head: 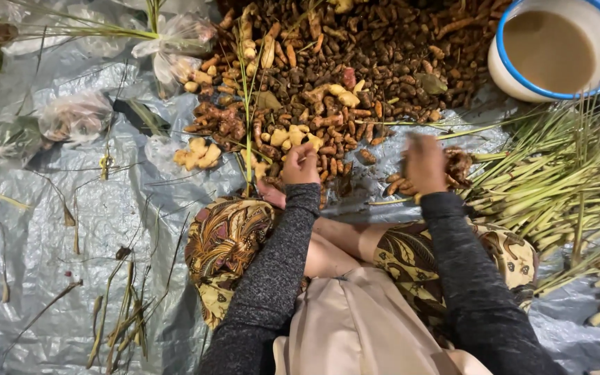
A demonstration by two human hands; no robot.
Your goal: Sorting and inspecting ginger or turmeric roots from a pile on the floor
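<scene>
Three knotted clear plastic bags (74, 114) lie far left on the crinkled grey plastic sheet (43, 229); the left hand (300, 165) curls around pale yellow root pieces (293, 135) at the heap of brown turmeric roots (383, 62); the right hand (425, 163), blurred, grip unclear, rests on darker roots (458, 167); one blue-rimmed white enamel bowl (557, 48) and green lemongrass stalks (557, 180) lie right.

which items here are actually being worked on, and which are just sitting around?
In hand:
left hand, closed on a pale root piece
right hand, blurred, over brown roots
root pile

Lying about:
lemongrass stalks
white bowl of cloudy liquid
plastic bags
grey tarp
</scene>
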